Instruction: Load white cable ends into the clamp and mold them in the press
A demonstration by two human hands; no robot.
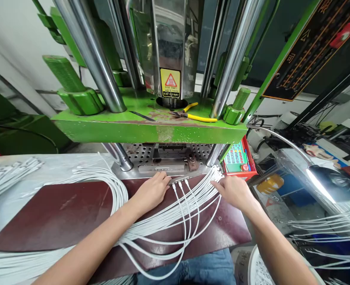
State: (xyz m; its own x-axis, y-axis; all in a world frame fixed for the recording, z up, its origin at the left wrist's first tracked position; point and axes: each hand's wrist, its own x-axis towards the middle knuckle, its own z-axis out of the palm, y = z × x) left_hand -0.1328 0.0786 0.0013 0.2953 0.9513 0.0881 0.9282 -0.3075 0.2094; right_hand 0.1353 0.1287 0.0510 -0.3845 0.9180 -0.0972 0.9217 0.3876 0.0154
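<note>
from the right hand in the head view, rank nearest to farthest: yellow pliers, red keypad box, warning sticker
1. red keypad box, just up and right of the right hand
2. yellow pliers, on the green press ledge
3. warning sticker, higher on the metal column

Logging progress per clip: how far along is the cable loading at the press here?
Done: a few white cable ends lie side by side at the mold's front edge. In hand: the left hand rests at that edge; the right hand reaches into the cable bundle. Left: many cables in that bundle remain unplaced.
</note>
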